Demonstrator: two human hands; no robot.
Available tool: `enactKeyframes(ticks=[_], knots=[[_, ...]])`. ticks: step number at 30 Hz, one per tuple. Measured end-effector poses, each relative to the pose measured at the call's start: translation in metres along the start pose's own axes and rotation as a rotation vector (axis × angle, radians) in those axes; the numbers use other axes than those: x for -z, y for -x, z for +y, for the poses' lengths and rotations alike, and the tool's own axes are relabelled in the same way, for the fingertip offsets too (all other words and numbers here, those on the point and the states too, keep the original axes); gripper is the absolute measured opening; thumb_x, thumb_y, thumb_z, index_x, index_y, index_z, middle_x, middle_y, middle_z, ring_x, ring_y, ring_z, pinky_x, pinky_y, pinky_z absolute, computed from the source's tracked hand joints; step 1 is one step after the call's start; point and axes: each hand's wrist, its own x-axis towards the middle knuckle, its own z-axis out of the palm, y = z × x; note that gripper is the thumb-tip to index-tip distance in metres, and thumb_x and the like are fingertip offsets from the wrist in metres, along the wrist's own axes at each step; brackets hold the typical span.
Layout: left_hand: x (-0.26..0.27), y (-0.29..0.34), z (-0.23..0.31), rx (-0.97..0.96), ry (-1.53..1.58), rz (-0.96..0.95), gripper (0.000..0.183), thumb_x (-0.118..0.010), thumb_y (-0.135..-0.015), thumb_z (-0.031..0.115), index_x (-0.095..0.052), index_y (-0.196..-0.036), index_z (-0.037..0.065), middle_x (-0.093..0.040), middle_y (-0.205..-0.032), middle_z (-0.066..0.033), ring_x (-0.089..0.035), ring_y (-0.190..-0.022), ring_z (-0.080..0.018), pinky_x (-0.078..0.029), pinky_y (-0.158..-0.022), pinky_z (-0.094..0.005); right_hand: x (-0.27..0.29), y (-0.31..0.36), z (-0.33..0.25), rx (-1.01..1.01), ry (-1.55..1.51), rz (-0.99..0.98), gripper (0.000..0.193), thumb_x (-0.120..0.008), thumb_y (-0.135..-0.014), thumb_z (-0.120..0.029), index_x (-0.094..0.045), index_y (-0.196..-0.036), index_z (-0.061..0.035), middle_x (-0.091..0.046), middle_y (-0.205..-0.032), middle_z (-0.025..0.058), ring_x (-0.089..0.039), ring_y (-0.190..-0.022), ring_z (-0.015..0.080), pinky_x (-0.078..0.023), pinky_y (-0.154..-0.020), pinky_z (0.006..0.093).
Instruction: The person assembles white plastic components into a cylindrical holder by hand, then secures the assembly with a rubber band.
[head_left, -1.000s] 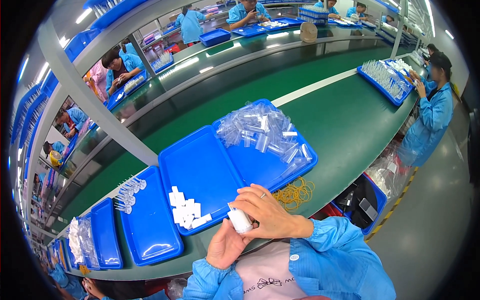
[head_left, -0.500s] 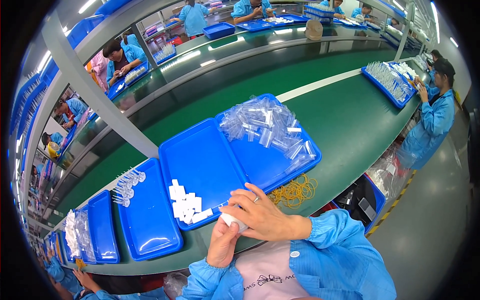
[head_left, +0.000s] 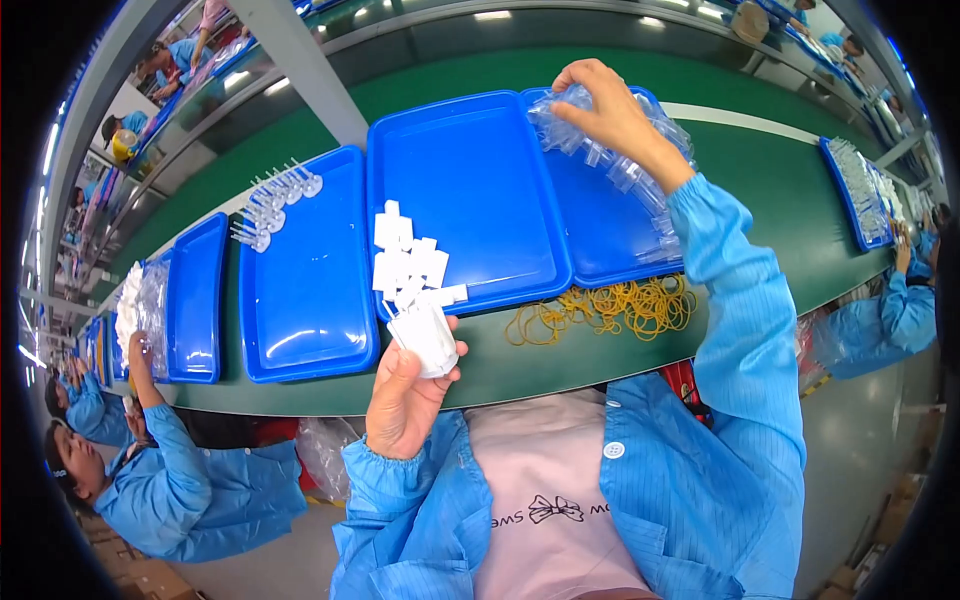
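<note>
Close in front of me, my left hand [head_left: 405,395] is closed around a white plastic housing [head_left: 424,338], held upright with the fingers behind it and the thumb along its side. Out at the far right, my right hand [head_left: 612,112] is over a heap of clear plastic tubes [head_left: 625,170], its thumb and forefinger curved and apart among the top pieces. I make out no tube lifted in it. The heap lies in a blue tray [head_left: 605,235]. Small white blocks [head_left: 405,255] are piled at the near left of the blue tray beside it [head_left: 470,190].
Yellow rubber bands [head_left: 625,308] lie on the green bench [head_left: 480,370] before the trays. Left of them, another blue tray [head_left: 310,300] carries clear spiked parts [head_left: 275,205]. A grey post [head_left: 310,75] rises behind. Co-workers sit at left [head_left: 185,490] and right [head_left: 880,335].
Both hands were together on the white piece. My right hand has left it and reached out to the clear tubes; my left still holds the piece. The view has shifted, showing more of the left co-worker.
</note>
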Motion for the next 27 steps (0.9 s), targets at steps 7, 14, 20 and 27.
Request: enactKeyframes(ticks=[7,14,20,27], knots=[[0.017,0.013,-0.003,0.012,0.283,0.063,0.05,-0.049,-0.095,0.033,-0.037,-0.135,0.008,-0.052,-0.123,-0.0147,-0.057,-0.102,-0.0286,-0.052,-0.078,-0.037,-0.053,-0.021,0.014,-0.073,0.385,-0.35,0.036,-0.068,-0.075,-0.019,-0.061,-0.109,-0.0152,-0.057,-0.112,0.0086,-0.051,-0.11,0.031,-0.043,-0.093,0.0435],[0.017,0.011,-0.007,0.036,0.307,0.026,0.05,-0.044,-0.095,0.043,-0.037,-0.135,0.014,-0.053,-0.121,-0.0116,-0.059,-0.091,-0.0233,-0.05,-0.071,-0.0358,-0.037,0.012,0.004,-0.01,0.421,-0.439,0.027,-0.069,-0.071,-0.01,-0.064,-0.097,-0.0106,-0.057,-0.114,0.008,-0.052,-0.106,0.0305,-0.046,-0.087,0.0421],[0.003,0.006,-0.006,0.008,0.291,-0.038,0.052,-0.043,-0.094,0.046,-0.034,-0.136,0.016,-0.054,-0.121,-0.0095,-0.057,-0.078,-0.0192,-0.047,-0.067,-0.0346,0.007,0.043,-0.028,0.368,0.392,-0.067,0.019,-0.068,-0.075,-0.013,-0.064,-0.093,-0.0095,-0.058,-0.097,0.0089,-0.056,-0.094,0.0295,-0.047,-0.077,0.0396],[-0.01,-0.001,-0.006,0.057,0.286,-0.056,0.049,-0.052,-0.093,0.033,-0.034,-0.135,0.016,-0.052,-0.119,-0.0093,-0.054,-0.083,-0.0203,-0.046,-0.07,-0.0344,0.057,0.057,-0.084,-0.194,-0.325,-0.12,0.017,-0.058,-0.089,-0.017,-0.067,-0.101,-0.0098,-0.053,-0.08,0.0043,-0.053,-0.071,0.0156,-0.044,-0.063,0.0284]])
